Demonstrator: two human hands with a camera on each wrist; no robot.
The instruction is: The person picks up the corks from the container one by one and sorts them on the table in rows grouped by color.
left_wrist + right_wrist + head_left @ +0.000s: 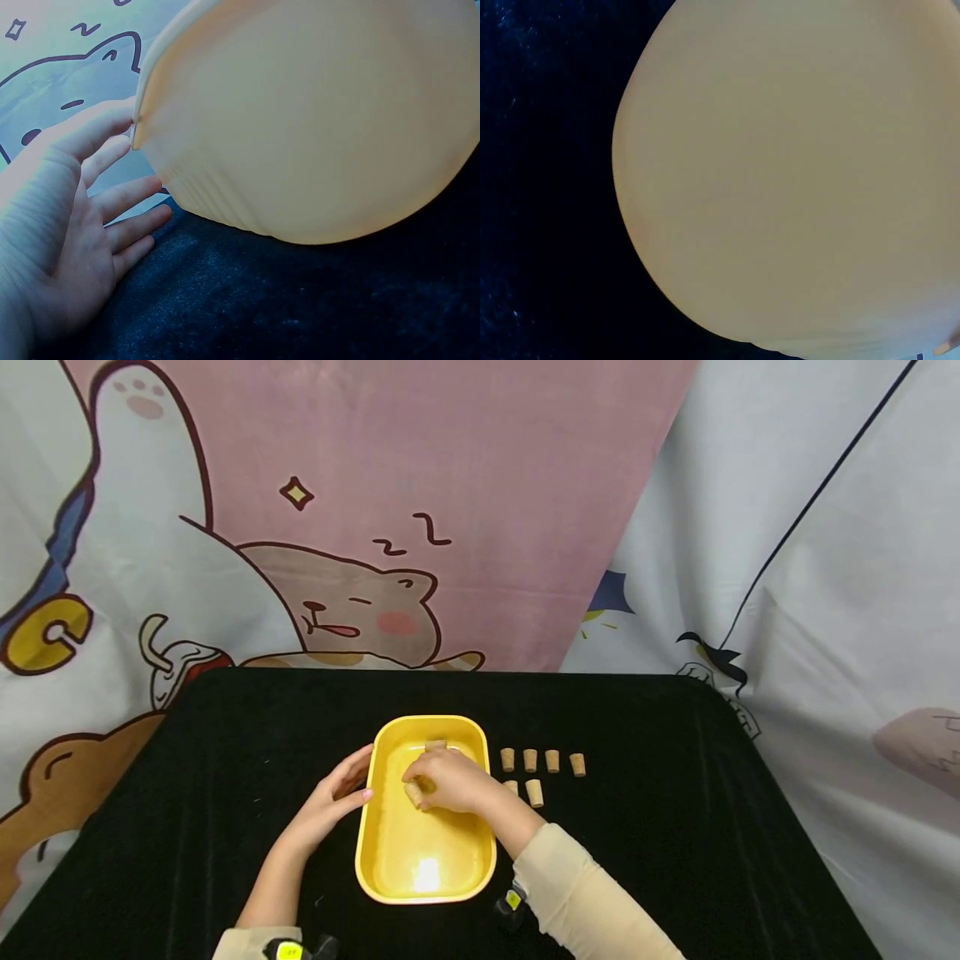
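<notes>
A yellow tray (425, 870) with rounded corners stands on the black cloth. My left hand (335, 797) rests at its left side, thumb at the rim; in the left wrist view the loosely extended fingers (135, 196) touch the tray's outer wall. My right hand (452, 783) reaches over the right rim into the tray and pinches a tapered cork (413, 793) between thumb and fingers. Another cork (436, 745) lies at the far end inside the tray, partly behind the right hand. The right wrist view is filled by the tray's outer wall (780, 180).
Several corks stand to the tray's right: a back row with a cork (552, 762) and others, and two nearer ones, one cork (534, 792) whole and one partly hidden by the right arm. Behind the black-covered table (675, 827) hangs a cartoon-printed curtain (510, 510).
</notes>
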